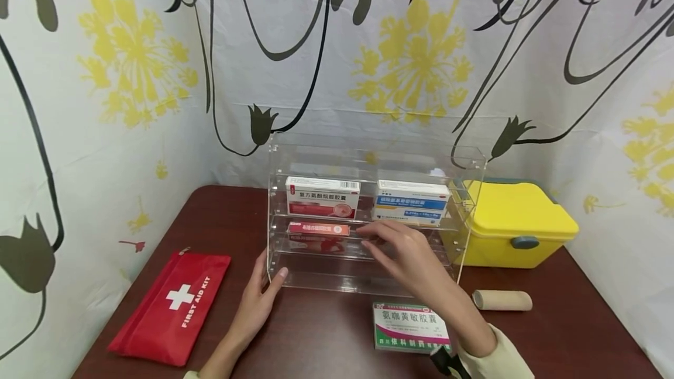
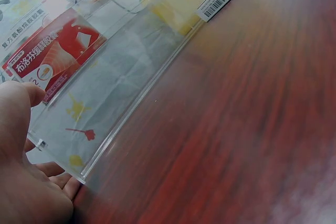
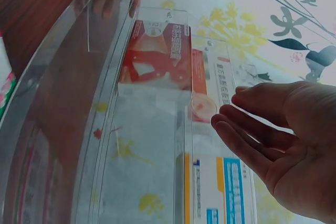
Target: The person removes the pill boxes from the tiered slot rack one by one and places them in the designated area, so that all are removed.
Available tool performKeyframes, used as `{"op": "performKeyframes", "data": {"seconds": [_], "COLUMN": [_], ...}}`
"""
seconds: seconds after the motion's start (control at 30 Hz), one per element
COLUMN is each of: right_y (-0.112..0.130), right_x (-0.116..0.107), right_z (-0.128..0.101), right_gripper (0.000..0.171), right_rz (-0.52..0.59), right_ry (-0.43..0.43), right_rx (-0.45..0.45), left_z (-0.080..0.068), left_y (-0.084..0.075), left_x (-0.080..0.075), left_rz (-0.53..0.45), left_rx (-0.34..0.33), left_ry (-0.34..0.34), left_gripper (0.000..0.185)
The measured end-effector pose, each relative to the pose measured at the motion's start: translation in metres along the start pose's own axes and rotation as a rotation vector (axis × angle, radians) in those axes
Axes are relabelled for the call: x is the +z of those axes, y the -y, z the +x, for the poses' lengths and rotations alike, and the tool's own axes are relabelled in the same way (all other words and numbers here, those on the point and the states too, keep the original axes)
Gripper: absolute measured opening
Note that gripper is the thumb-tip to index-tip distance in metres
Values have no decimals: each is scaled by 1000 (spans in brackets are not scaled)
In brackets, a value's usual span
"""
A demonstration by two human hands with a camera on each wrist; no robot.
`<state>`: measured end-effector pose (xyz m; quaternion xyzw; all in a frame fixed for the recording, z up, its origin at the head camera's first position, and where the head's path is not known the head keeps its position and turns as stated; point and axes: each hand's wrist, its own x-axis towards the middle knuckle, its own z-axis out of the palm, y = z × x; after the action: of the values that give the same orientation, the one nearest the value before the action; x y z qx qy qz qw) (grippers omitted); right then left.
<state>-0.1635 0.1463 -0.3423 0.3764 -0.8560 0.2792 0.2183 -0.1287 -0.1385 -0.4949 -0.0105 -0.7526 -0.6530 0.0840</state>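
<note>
A clear acrylic tiered rack (image 1: 337, 281) stands on the table. My left hand (image 1: 259, 296) holds its left side panel, thumb in front and fingers round the outside; the left wrist view also shows this grip. On the upper tier stand a white-and-red medicine box (image 1: 323, 197) and a white-and-blue medicine box (image 1: 411, 202). A red medicine box (image 1: 318, 229) stands on the tier below, at the left. My right hand (image 1: 402, 247) hovers before the rack, right of the red box. Its fingers (image 3: 247, 140) are slightly bent, with nothing between them.
A green-and-white medicine box (image 1: 411, 327) lies flat in front of the rack, below my right forearm. A cardboard tube (image 1: 502, 300) and a yellow lidded case (image 1: 518, 224) are on the right. At left lies a red first aid pouch (image 1: 174, 309). Patterned cloth hangs behind.
</note>
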Motion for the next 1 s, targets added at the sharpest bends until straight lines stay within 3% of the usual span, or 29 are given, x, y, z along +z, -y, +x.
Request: {"op": "performKeyframes", "data": {"seconds": [0.13, 0.47, 0.8, 1.0], "right_y": [-1, -2, -4, -6], "right_x": [11, 27, 34, 36], "right_z": [11, 20, 23, 23], "right_gripper": [19, 23, 22, 21], "right_rz": [-24, -57, -132, -118], "right_ry": [-15, 45, 76, 75], "right_rx": [-35, -16, -27, -33], "left_z": [0, 0, 0, 0], "left_y": [-1, 1, 2, 2], "left_x": [0, 0, 1, 0], "left_rz": [7, 18, 17, 23], "left_rx": [-15, -2, -1, -3], "left_ry": [-2, -13, -12, -13], "left_gripper": [63, 62, 61, 62]}}
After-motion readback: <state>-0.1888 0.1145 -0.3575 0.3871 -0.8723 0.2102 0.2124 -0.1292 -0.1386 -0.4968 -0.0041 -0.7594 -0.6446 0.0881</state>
